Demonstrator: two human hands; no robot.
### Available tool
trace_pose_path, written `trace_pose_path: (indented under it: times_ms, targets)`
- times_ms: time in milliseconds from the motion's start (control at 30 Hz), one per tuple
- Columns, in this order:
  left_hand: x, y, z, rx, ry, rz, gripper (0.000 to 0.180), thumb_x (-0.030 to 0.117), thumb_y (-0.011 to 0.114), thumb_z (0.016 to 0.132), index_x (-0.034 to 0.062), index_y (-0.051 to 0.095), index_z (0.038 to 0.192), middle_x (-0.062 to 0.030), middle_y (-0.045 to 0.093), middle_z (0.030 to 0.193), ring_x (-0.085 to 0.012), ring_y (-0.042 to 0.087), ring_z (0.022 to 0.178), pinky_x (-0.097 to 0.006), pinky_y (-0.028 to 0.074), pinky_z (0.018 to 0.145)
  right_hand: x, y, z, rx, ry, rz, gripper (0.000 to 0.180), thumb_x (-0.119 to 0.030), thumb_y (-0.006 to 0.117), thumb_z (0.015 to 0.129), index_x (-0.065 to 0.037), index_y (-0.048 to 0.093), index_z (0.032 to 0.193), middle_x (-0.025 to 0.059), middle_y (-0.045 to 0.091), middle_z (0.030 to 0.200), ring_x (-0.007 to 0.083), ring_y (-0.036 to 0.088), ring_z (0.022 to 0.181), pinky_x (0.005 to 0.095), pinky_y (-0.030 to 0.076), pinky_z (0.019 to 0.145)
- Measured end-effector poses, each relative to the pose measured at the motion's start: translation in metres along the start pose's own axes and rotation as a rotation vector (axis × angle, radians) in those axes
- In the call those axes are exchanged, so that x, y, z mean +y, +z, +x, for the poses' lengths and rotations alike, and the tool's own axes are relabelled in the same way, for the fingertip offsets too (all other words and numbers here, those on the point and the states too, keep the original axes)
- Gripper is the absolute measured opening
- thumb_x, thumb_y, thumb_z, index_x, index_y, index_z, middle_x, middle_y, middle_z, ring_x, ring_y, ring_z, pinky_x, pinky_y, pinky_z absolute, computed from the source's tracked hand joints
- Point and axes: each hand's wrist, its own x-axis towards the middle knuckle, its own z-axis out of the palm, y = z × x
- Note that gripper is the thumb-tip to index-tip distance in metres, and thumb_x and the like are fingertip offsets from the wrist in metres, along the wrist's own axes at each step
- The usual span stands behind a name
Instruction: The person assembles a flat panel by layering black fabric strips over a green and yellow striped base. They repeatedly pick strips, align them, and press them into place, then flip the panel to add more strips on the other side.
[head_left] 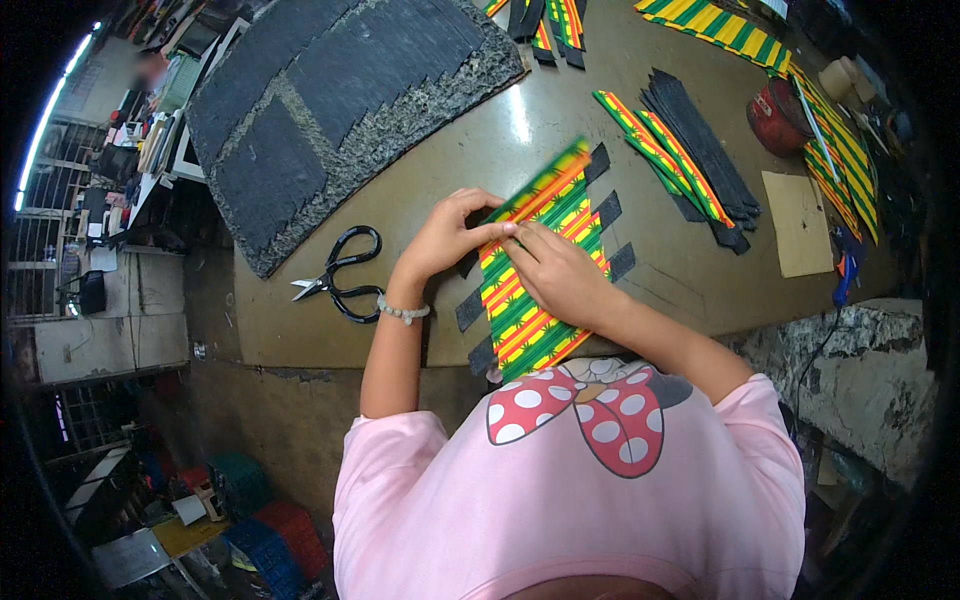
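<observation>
On the table edge in front of me lies a panel of red, yellow and green striped strips (530, 325), laid side by side with leaf shapes on them. Black end tabs (608, 210) stick out along both sides. My left hand (452, 235) pinches the striped strip (560, 175) at the panel's far edge, which is slightly raised and blurred. Close beside it, the fingertips of my right hand (560, 275) press together on the same strip, its palm over the panel. Black-handled scissors (327, 281) lie left of my left hand, blades apart.
A speckled stone slab (295, 110) carrying black strips (380, 60) sits at the far left of the table (450, 180). Right of the panel are loose striped strips (685, 165) and black strips (705, 150). Beyond them are a red pot (775, 118) and a cardboard piece (797, 225).
</observation>
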Motion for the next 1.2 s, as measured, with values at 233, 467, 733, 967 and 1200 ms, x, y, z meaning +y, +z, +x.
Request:
trace_pose_path:
  times_ms: [233, 467, 733, 967, 1200]
  targets:
    - [-0.018, 0.002, -0.025, 0.090, -0.168, -0.316, 0.023, 0.019, 0.065, 0.095, -0.0011, 0.063, 0.106, -0.0037, 0.063, 0.091, -0.0102, 0.059, 0.081, -0.027, 0.048, 0.074, -0.008, 0.014, -0.005, 0.077, -0.035, -0.123, 0.049, -0.033, 0.062, 0.092, 0.009, 0.059, 0.118, 0.0205, 0.056, 0.120, 0.0361, 0.054, 0.116, 0.0419, 0.048, 0.098]
    - [-0.035, -0.003, -0.060, 0.140, -0.083, -1.058, 0.021, 0.020, 0.052, 0.103, 0.0068, 0.050, 0.119, -0.0015, 0.056, 0.092, -0.0096, 0.052, 0.070, -0.031, 0.050, 0.074, -0.014, 0.023, -0.008, 0.001, -0.036, -0.283, 0.063, -0.044, 0.057, 0.095, 0.012, 0.055, 0.121, 0.0237, 0.052, 0.127, 0.0414, 0.050, 0.119, 0.0444, 0.045, 0.104]
    - [0.015, -0.006, -0.063, 0.533, -0.148, -0.608, 0.025, 0.018, 0.060, 0.101, 0.0013, 0.061, 0.119, 0.0009, 0.063, 0.101, -0.0031, 0.055, 0.086, -0.022, 0.047, 0.074, -0.012, -0.003, 0.008, 0.075, 0.079, 0.102, 0.057, -0.042, 0.062, 0.094, 0.008, 0.060, 0.121, 0.0201, 0.058, 0.116, 0.0367, 0.054, 0.115, 0.0392, 0.047, 0.097]
    - [0.060, 0.035, -0.014, 0.161, -0.152, -0.266, 0.029, 0.023, 0.068, 0.094, 0.0004, 0.070, 0.112, -0.0057, 0.067, 0.091, -0.0084, 0.058, 0.081, -0.025, 0.047, 0.068, 0.020, -0.071, -0.002, 0.213, 0.677, 1.199, 0.027, -0.025, 0.072, 0.093, -0.002, 0.071, 0.109, -0.0008, 0.069, 0.087, 0.0032, 0.058, 0.071, 0.0215, 0.049, 0.067]
    - [0.040, 0.070, 0.026, 0.278, 0.003, 0.453, 0.047, 0.031, 0.075, 0.085, 0.0040, 0.062, 0.121, -0.0125, 0.056, 0.128, -0.0328, 0.047, 0.121, -0.045, 0.041, 0.099, 0.087, -0.148, -0.049, 1.013, 0.576, 1.090, 0.033, -0.012, 0.066, 0.096, 0.005, 0.058, 0.123, 0.0149, 0.067, 0.108, 0.0200, 0.069, 0.094, 0.0295, 0.060, 0.085]
